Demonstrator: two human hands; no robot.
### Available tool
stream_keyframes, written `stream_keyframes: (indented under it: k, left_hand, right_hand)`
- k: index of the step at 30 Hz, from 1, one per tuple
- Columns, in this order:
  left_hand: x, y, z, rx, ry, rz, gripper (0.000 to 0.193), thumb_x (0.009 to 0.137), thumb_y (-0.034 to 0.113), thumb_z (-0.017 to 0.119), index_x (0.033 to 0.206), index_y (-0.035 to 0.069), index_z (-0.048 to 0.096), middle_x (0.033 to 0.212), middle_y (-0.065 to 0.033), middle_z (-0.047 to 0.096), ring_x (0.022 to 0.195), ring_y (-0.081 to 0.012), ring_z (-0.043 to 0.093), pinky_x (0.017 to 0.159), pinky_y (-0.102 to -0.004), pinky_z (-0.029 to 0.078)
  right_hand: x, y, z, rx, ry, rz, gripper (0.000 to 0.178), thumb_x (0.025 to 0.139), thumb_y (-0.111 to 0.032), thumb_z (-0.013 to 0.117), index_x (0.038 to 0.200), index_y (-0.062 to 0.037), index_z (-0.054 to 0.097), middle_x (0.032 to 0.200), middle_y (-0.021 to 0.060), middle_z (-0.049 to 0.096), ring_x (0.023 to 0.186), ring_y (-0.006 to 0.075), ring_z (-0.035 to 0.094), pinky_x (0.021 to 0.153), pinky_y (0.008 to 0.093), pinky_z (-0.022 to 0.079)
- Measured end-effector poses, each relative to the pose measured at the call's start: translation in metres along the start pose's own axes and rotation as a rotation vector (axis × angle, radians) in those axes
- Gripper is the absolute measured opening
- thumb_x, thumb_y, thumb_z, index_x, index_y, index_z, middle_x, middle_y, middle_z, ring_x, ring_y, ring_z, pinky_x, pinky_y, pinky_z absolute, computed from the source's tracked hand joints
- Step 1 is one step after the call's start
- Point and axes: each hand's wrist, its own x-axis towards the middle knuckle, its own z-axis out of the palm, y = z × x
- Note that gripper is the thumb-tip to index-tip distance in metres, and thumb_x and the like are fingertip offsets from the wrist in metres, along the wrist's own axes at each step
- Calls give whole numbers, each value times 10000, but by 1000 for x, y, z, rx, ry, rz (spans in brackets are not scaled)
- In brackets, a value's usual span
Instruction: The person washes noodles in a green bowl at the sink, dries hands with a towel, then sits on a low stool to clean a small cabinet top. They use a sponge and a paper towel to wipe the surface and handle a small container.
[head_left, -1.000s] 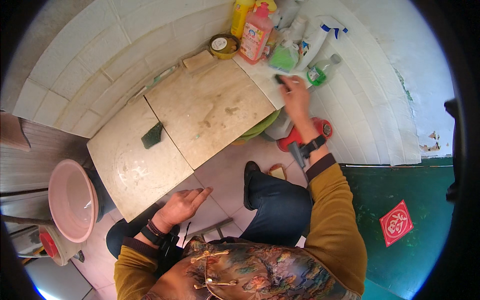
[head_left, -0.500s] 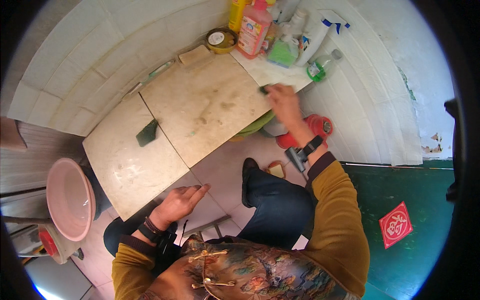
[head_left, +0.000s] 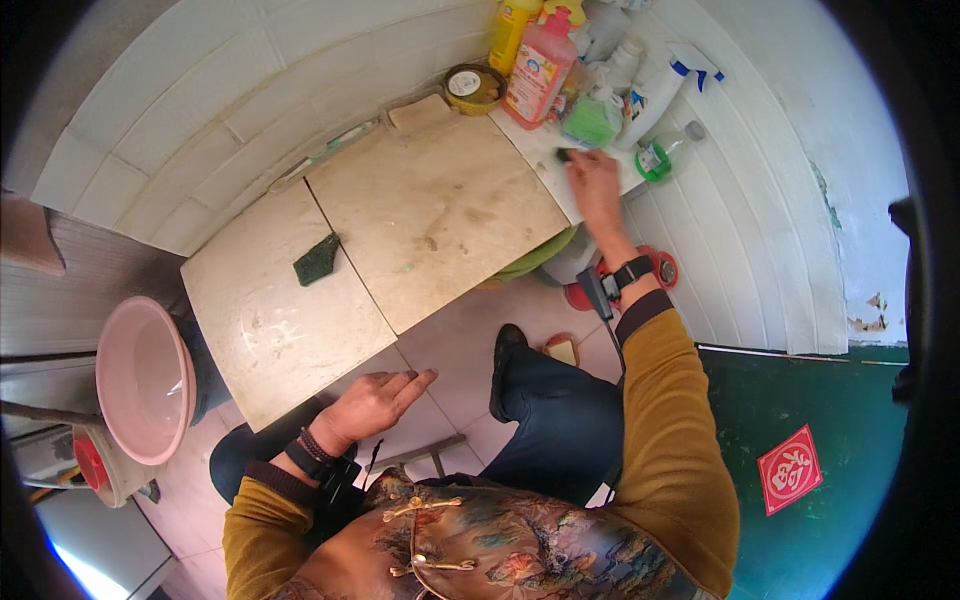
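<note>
My right hand (head_left: 594, 188) is closed on a small dark green scouring pad (head_left: 563, 155), which shows only at the fingertips, over the white strip at the right end of the counter (head_left: 470, 195). A second dark green scouring pad (head_left: 318, 260), flat and angular, lies on the left tile beside the joint. In front of the counter's edge, my left hand (head_left: 375, 405) hangs in the air, its fingers stretched out and holding nothing. Brown smears mark the middle tile.
Behind my right hand stand a pink bottle (head_left: 541, 72), a yellow bottle (head_left: 513, 35), a white spray bottle (head_left: 655, 95) and a clear bottle with green liquid (head_left: 665, 155). A round tin (head_left: 473, 88) sits by the wall. A pink basin (head_left: 147, 380) is at the left.
My right hand has moved with the scouring pad from the edge of the middle tile onto the white strip at the right. The whole view has shifted a little; my left hand stays much the same.
</note>
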Motion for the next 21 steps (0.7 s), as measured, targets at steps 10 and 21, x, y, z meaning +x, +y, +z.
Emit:
stream_keyframes:
  k: [10,21]
  left_hand:
    - [1,3,-8,25,-15,12,607,757,52,584,1359,-2,527,925,-75,623,720,-201,652,655,-299,565]
    - [0,4,-12,32,-32,48,609,756,64,580,1356,-18,523,902,-75,611,714,-205,650,647,-295,559]
  right_hand:
    - [-6,-44,26,163,-169,-220,242,879,-118,644,1098,-58,728,964,182,657,924,365,591,827,446,493]
    - [-19,-52,32,239,-278,-385,284,943,-110,517,1166,-38,678,1098,211,652,989,356,597,923,452,474]
